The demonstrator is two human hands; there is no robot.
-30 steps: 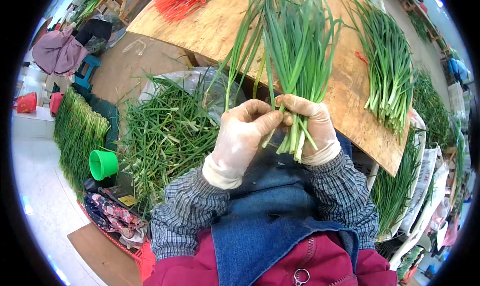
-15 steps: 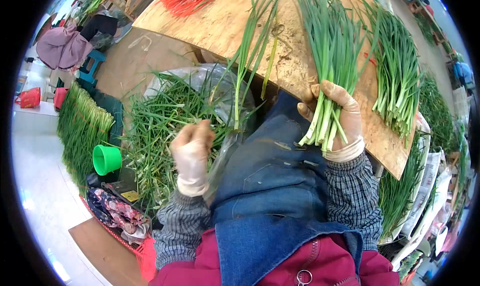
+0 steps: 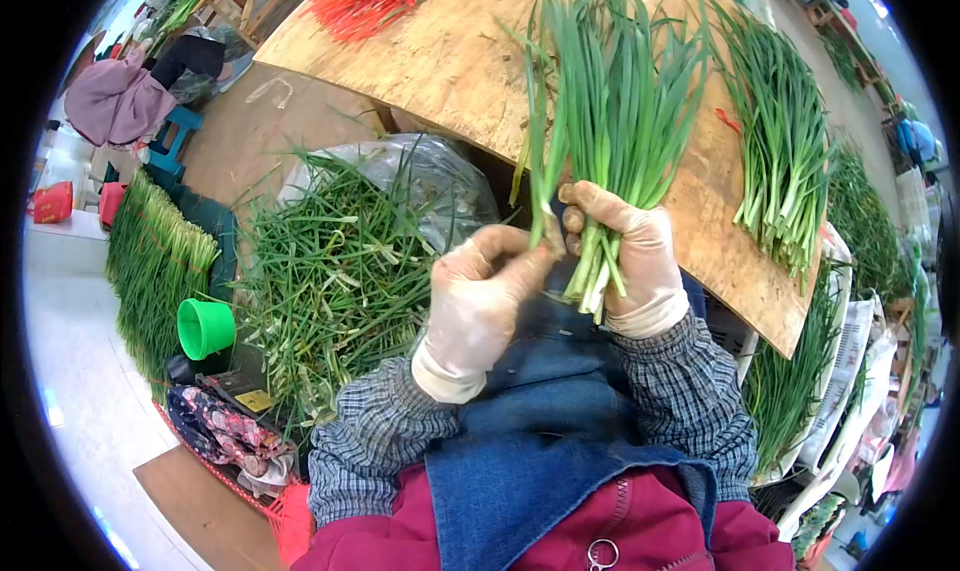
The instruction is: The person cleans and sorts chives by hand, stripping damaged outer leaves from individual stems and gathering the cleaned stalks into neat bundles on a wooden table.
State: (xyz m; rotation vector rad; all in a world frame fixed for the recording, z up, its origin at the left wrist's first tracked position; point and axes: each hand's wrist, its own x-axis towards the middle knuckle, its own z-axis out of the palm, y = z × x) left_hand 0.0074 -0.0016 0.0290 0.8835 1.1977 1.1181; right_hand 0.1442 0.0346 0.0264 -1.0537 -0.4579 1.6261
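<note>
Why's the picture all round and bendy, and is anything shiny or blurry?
Head view: black corners frame a round image, and the pale wooden tabletop has a bowed edge, probably from a wide lens; head view: glare brightens patches of the glossy white tiled floor; head view: the whitish-gloved left hand looks slightly blurred.

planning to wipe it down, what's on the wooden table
Red strips and green stalks lie on the table; anything behind the bunch in the right hand is hidden.
</note>
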